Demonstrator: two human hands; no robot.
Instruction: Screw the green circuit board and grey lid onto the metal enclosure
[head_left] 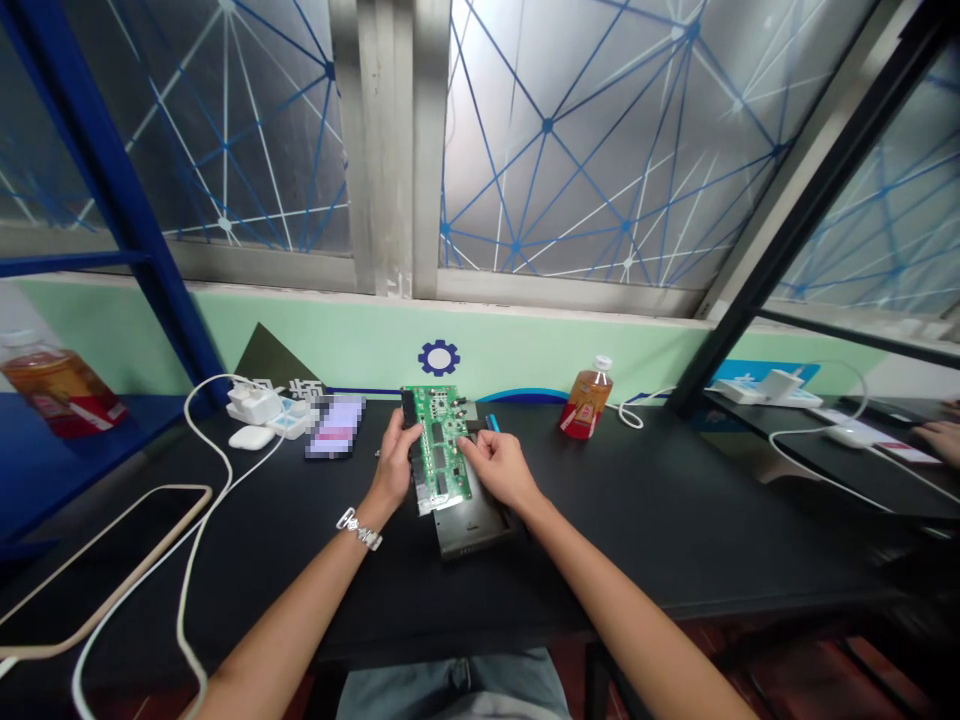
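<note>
A green circuit board (pixel 441 440), with black connectors along its left side, is tilted up above the desk. My left hand (pixel 391 465) is closed on its left edge, thumb over the front. At the right edge, my right hand (pixel 501 465) has its fingers curled and its thumb and index finger on the board. Below and behind the board is a dark flat metal case (pixel 476 528), partly covered by the board and my right hand. A small blue object (pixel 492 424) shows just behind my right hand; its kind is unclear.
On the black desk (pixel 637 520) stands a drink bottle (pixel 588 400), back right. A blurred-out phone (pixel 335 427), white chargers (pixel 255 402) and looping cables lie left, near a beige-edged tablet-like device (pixel 105 560). Another person's hand (pixel 941 440) shows far right.
</note>
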